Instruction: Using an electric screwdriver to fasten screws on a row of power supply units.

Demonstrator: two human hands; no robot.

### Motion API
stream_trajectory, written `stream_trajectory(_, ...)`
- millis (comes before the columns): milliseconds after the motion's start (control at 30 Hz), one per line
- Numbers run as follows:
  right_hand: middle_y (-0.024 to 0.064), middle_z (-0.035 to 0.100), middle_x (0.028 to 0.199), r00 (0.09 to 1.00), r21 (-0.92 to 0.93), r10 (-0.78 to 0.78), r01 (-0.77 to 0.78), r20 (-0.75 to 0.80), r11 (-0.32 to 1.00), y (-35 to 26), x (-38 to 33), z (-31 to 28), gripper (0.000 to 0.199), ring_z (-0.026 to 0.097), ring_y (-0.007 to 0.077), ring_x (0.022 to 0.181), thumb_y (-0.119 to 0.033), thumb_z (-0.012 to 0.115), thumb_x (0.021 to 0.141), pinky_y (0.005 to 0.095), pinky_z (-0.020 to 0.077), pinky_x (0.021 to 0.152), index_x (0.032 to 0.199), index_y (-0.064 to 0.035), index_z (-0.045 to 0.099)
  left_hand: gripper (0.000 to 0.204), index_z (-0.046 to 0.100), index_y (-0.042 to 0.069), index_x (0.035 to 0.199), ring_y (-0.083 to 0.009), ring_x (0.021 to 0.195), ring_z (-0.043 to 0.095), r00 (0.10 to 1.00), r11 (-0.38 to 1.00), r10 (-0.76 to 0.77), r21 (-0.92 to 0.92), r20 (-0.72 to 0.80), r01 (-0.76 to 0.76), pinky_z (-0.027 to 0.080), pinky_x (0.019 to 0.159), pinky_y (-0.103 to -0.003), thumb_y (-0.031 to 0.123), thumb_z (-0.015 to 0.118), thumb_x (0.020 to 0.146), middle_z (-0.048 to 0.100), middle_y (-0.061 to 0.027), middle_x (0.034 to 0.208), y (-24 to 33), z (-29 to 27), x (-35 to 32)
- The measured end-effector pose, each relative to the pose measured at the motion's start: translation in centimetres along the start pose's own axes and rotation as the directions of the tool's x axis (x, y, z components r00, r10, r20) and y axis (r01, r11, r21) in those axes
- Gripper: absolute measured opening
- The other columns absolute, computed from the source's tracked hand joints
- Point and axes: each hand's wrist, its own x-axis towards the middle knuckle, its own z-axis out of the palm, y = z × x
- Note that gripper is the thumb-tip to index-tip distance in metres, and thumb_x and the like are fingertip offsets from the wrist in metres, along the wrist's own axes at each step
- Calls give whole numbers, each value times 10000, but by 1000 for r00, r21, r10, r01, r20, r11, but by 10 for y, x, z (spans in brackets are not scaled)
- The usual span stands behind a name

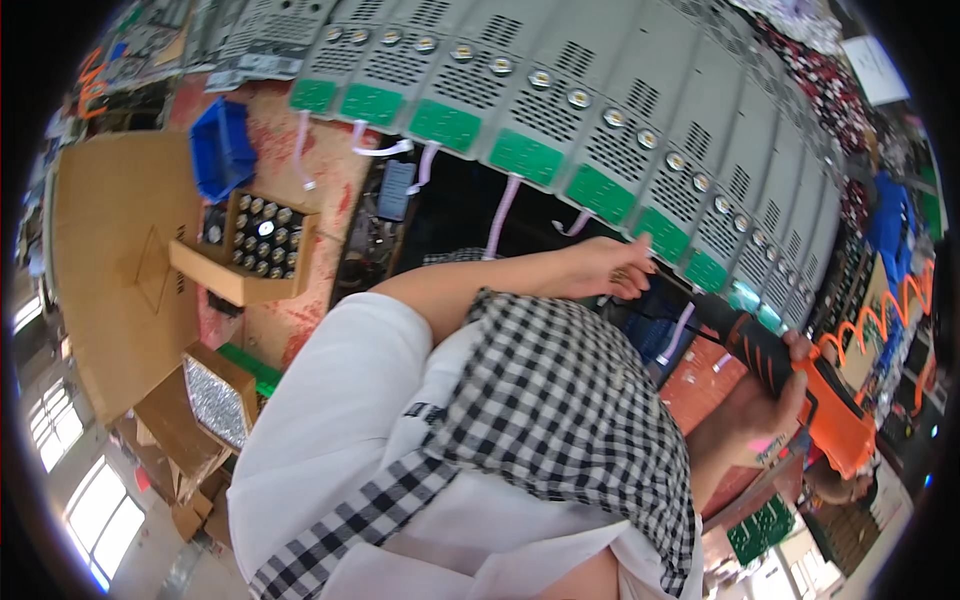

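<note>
The right grip (768, 402) was wrapped round the driver (757, 350); the left grip (620, 268), to its left, was curled, whether pinching anything I couldn't tell. Just beyond the left grip was a green board (664, 232) on a panel (685, 205). Good work seemed to want the driver square, fingertips clear.

Bright daylight, glaring lower-left windows (105, 520) — fisheye bending toward black edges.

No wording could be made out clearly. At left, the large cardboard panel (115, 230) bore a thin diamond outline and, by its right edge, short dark print. Nearer, small dark lettering stood on the white shirt (330, 390), beside the checked apron (560, 400).
</note>
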Motion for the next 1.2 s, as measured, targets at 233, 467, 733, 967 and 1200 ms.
stream_trajectory(233,109,509,957,998,-40,-54,53,-36,998,25,14,-28,373,517,193,774,-14,575,679,378,406,746,1023,1,433,423,496,20,732,-98,548,427,974,960,-4,271,-227,67,331,486,-208,439,531,774,451,-17,610,-24,-9,20)
stream_trajectory(467,137,499,975,996,12,-22,24,-89,1000,37,25,-42,364,528,203,746,5,550,685,364,428,715,1021,13,411,366,469,89,659,-78,472,388,899,954,124,300,-420,9,282,416,-197,426,583,741,425,11,546,-17,0,47)
stream_trajectory(733,121,521,781,997,12,-29,29,-74,999,37,38,-38,364,520,188,741,-16,545,700,333,411,754,1031,72,423,425,457,42,611,-123,460,392,914,984,176,38,-366,-174,297,411,-225,426,588,737,444,-48,546,-19,0,63)
stream_trajectory(967,125,523,762,998,-18,-31,29,-61,999,35,43,-36,366,518,189,734,-19,544,703,325,419,749,1034,78,420,385,478,52,661,-122,487,420,926,982,187,55,-327,-179,322,438,-227,414,539,776,466,-42,568,-15,5,60)
stream_trajectory(1200,135,500,895,993,-41,-83,87,90,995,35,39,-25,363,519,187,716,62,527,640,347,437,690,960,-29,382,399,478,71,727,-122,485,427,938,979,199,25,-285,-201,319,441,-216,460,450,809,468,-38,572,-14,3,61)
